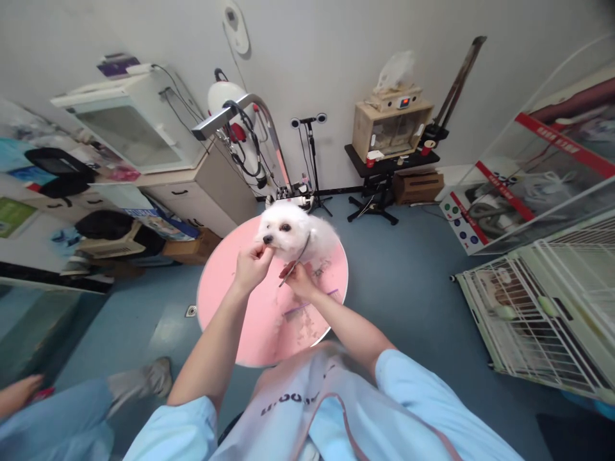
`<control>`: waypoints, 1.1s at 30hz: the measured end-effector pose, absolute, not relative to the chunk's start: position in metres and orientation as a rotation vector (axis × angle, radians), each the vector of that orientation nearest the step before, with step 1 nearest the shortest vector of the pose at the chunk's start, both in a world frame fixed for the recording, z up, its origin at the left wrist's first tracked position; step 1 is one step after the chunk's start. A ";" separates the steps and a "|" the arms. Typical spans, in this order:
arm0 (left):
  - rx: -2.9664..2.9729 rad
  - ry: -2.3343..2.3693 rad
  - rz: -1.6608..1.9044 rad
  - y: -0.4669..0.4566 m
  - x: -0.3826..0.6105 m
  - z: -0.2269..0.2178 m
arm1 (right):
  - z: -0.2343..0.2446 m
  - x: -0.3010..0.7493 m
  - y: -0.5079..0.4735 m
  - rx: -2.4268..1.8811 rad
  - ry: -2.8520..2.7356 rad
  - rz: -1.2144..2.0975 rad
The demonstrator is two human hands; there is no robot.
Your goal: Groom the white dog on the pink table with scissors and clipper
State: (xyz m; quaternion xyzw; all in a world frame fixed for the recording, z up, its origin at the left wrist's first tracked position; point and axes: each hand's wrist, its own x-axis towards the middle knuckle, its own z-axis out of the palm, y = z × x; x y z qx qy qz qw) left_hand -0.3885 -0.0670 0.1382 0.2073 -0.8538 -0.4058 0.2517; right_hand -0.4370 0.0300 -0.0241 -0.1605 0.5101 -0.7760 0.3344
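Left hand (254,264) is pinching the chin of the dog (292,221), fingers closed, apparently steadying the head; right hand (300,282) is gripping scissors (303,251) slanting toward the neck. The dog is resting on the table (223,275) beyond both hands; a comb (296,310) is lying nearer.

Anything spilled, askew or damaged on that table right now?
Slightly untidy: what look like hair clippings lie scattered on the pink table around the comb, littering its otherwise plain surface. Nothing looks clearly damaged.

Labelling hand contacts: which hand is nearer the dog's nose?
Left. The left hand is just below the nose; the right hand is lower and farther to the right.
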 end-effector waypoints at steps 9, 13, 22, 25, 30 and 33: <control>0.547 -2.268 -1.114 -0.065 -0.393 0.135 | -0.021 -0.447 0.038 -0.486 1.349 -1.945; 0.553 -2.263 -1.114 -0.065 -0.395 0.134 | -0.021 -0.451 0.038 -0.484 1.344 -1.940; 0.568 -2.232 -1.138 -0.061 -0.398 0.137 | -0.017 -0.459 0.039 -0.480 1.357 -1.921; 0.592 -2.213 -1.151 -0.059 -0.398 0.139 | -0.013 -0.461 0.039 -0.471 1.364 -1.902; 0.704 -2.058 -1.344 -0.050 -0.398 0.131 | -0.010 -0.467 0.034 -0.408 1.432 -1.876; 0.891 -1.786 -1.692 -0.041 -0.399 0.117 | -0.018 -0.467 0.041 -0.307 1.533 -1.918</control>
